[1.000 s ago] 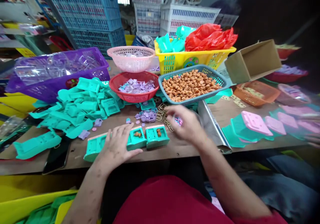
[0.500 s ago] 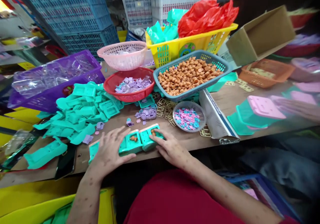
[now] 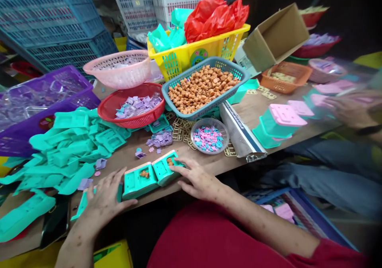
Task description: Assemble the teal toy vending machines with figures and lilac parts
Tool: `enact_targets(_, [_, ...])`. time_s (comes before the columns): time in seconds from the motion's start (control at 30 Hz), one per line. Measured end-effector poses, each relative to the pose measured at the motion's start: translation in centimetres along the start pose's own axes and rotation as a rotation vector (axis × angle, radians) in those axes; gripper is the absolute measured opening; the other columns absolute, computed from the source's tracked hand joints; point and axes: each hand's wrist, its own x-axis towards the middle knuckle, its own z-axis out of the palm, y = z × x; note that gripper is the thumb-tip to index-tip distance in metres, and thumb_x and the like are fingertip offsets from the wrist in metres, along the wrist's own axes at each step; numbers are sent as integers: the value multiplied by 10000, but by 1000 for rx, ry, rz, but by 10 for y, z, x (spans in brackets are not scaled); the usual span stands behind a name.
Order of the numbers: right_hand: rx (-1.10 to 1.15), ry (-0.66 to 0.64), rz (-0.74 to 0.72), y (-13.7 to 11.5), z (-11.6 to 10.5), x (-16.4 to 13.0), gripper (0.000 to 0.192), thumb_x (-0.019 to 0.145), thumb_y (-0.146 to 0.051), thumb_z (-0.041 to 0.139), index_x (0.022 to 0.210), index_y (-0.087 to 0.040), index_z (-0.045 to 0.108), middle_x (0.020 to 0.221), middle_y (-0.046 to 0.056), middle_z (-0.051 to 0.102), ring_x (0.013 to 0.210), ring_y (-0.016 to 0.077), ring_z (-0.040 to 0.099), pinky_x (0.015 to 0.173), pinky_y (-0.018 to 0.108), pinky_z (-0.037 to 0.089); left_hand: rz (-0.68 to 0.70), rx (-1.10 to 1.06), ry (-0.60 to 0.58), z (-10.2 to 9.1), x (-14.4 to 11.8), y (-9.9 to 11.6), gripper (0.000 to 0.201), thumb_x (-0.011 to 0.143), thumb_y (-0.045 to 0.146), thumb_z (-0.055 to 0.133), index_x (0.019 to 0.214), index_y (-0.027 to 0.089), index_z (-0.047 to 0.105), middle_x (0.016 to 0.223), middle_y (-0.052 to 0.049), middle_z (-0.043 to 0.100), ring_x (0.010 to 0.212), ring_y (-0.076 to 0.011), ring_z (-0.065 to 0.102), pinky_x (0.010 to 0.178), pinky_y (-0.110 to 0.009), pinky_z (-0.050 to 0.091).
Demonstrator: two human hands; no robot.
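Several teal plastic box shapes stand in a row at the table's front edge. My left hand [image 3: 103, 198] lies over the leftmost teal piece [image 3: 82, 205], fingers spread, hiding much of it. Beside it, the middle teal piece [image 3: 131, 186] has a small brown figure [image 3: 145, 174] in it. The right teal piece [image 3: 162, 173] holds another brown figure [image 3: 170, 161] near its right end. My right hand [image 3: 198, 179] is open there, its stretched fingertips at that piece's right edge; whether they press on it I cannot tell.
Behind the row are a tub of pink and blue bits [image 3: 209, 137], a blue-grey basket of brown figures [image 3: 168, 100] and a red basket of purple parts [image 3: 104, 114]. A teal pile [image 3: 74, 146] lies left. At right, a co-worker's blurred hand [image 3: 346, 110] is near pink-lidded teal boxes [image 3: 286, 116].
The view has swung right, so everything sits further left. My left hand has slid leftward off the middle teal piece. My right hand stays by the right piece.
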Motion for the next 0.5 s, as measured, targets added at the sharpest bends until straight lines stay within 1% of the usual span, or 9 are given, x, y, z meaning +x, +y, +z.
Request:
enact_targets(0.07, [0, 23, -28, 0, -5, -2, 581, 1048, -208, 687, 1611, -242, 547, 1680, 181, 493, 1578, 319, 490, 1314, 558, 461, -8, -10, -10, 2, 4, -2, 1054, 705, 785, 788, 1575, 231, 570, 1605, -228, 609, 1532, -515, 486, 1288, -724, 279])
enact_targets(0.13, [5, 63, -51, -1, -12, -7, 538, 1055, -207, 673, 1583, -246, 577, 1640, 172, 526, 1540, 303, 522, 1296, 544, 484, -11, -35, 33, 5, 5, -4, 1117, 650, 816, 808, 1555, 205, 576, 1583, -242, 615, 1521, -529, 491, 1281, -726, 304])
enact_targets(0.2, [10, 109, -43, -2, -20, -12, 524, 1061, -197, 653, 1576, -265, 582, 1596, 155, 561, 1505, 288, 550, 1276, 532, 510, 16, -91, 114, 1, 1, -4, 1238, 618, 846, 813, 1619, 187, 505, 1629, -251, 568, 1542, -543, 463, 1287, -734, 303])
enact_targets(0.23, [9, 131, -30, -2, -24, -15, 525, 1063, -190, 644, 1577, -276, 581, 1577, 148, 575, 1493, 283, 561, 1266, 528, 521, 47, -139, 154, -5, 0, -3, 1255, 649, 864, 788, 1654, 187, 460, 1659, -249, 540, 1559, -540, 448, 1290, -730, 310])
enact_targets(0.27, [6, 151, -19, -1, -27, -18, 527, 1064, -183, 635, 1578, -285, 580, 1559, 142, 588, 1479, 281, 573, 1256, 523, 531, 88, -199, 185, -15, -1, -1, 1213, 723, 875, 734, 1680, 197, 425, 1688, -237, 514, 1576, -522, 436, 1294, -716, 323])
enact_targets(0.33, [-4, 180, -20, 0, -32, -26, 523, 1064, -168, 624, 1570, -295, 589, 1509, 133, 623, 1433, 273, 609, 1223, 503, 559, 176, -327, 232, -47, 3, 6, 963, 926, 829, 580, 1676, 241, 440, 1721, -188, 494, 1599, -456, 435, 1302, -658, 359])
enact_targets(0.4, [-11, 187, -48, 1, -34, -33, 509, 1063, -152, 613, 1552, -293, 605, 1428, 123, 673, 1344, 254, 664, 1155, 456, 603, 232, -406, 293, -94, 18, 19, 669, 1066, 719, 474, 1578, 299, 568, 1696, -119, 538, 1586, -390, 467, 1308, -597, 382])
enact_targets(0.47, [-18, 175, -82, 1, -34, -42, 497, 1059, -138, 604, 1534, -282, 619, 1328, 111, 725, 1220, 232, 721, 1053, 400, 646, 254, -424, 384, -145, 47, 35, 532, 1069, 684, 546, 1405, 301, 696, 1530, -88, 680, 1444, -351, 606, 1252, -522, 467])
enact_targets(0.5, [-28, 169, -95, 1, -34, -46, 486, 1057, -136, 602, 1521, -278, 628, 1286, 106, 747, 1164, 226, 743, 1007, 380, 660, 268, -412, 381, -168, 66, 44, 520, 1057, 684, 580, 1370, 290, 712, 1451, -85, 727, 1363, -337, 663, 1191, -481, 524])
